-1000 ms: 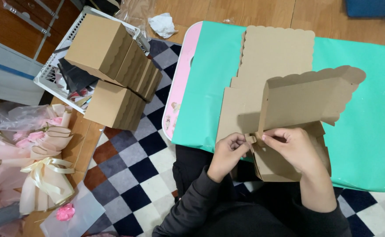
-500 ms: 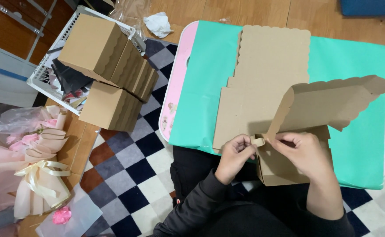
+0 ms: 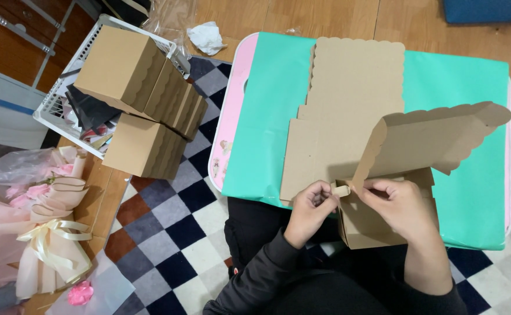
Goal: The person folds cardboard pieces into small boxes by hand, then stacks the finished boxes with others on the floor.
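A half-folded brown cardboard box (image 3: 383,224) sits at the near edge of a low table covered in teal paper (image 3: 267,116). Its scalloped lid (image 3: 436,137) stands up and leans right. My left hand (image 3: 312,207) pinches a small cardboard tab (image 3: 341,189) at the box's left corner. My right hand (image 3: 398,204) grips the box wall just beside that tab. A flat, unfolded scalloped box blank (image 3: 343,111) lies on the teal paper behind the box.
Several finished scalloped brown boxes (image 3: 141,96) are stacked over a white wire basket (image 3: 63,93) at the left. A pink wrapped bouquet with cream ribbon (image 3: 39,233) lies on the floor. Crumpled white paper (image 3: 206,36) lies near the table's far corner. A checkered rug (image 3: 168,233) covers the floor.
The scalloped lid has swung further up and to the right. Both hands stayed at the box's left corner, working the small tab.
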